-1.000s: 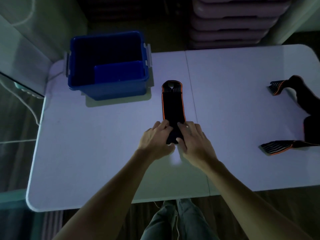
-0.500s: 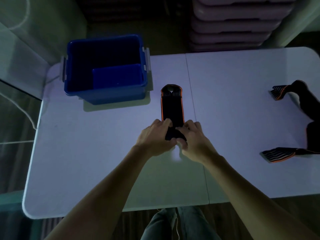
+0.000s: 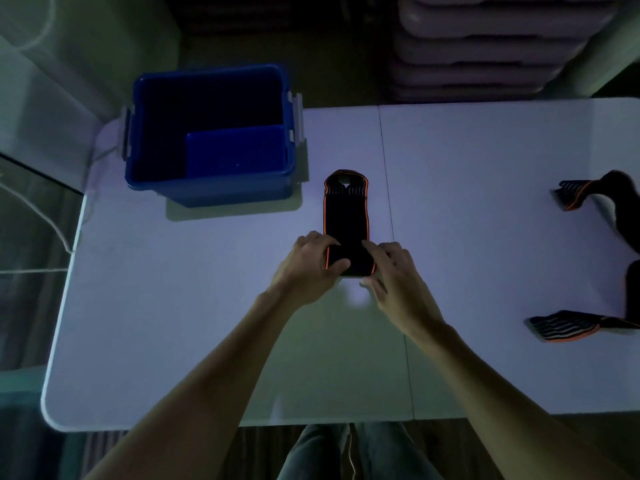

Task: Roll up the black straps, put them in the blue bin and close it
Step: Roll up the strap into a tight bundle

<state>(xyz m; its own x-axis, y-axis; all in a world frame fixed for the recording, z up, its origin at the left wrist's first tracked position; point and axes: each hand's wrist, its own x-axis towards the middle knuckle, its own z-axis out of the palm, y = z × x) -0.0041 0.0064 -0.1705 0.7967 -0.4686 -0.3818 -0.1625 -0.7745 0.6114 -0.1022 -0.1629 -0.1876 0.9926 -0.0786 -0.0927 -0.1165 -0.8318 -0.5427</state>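
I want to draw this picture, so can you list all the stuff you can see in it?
bin: one, blue, open, far left part of the table; a blue panel leans inside it
strap being rolled: one, black with orange edges, middle of the table, near end rolled up
loose strap: at least one, black with orange and grey stripes, right side of the table, partly cut off by the picture's edge
table: one, white, fills most of the view
stacked tubs: several, pale, behind the table
cord: one, white, left of the table
left hand: one, gripping the roll
right hand: one, gripping the roll
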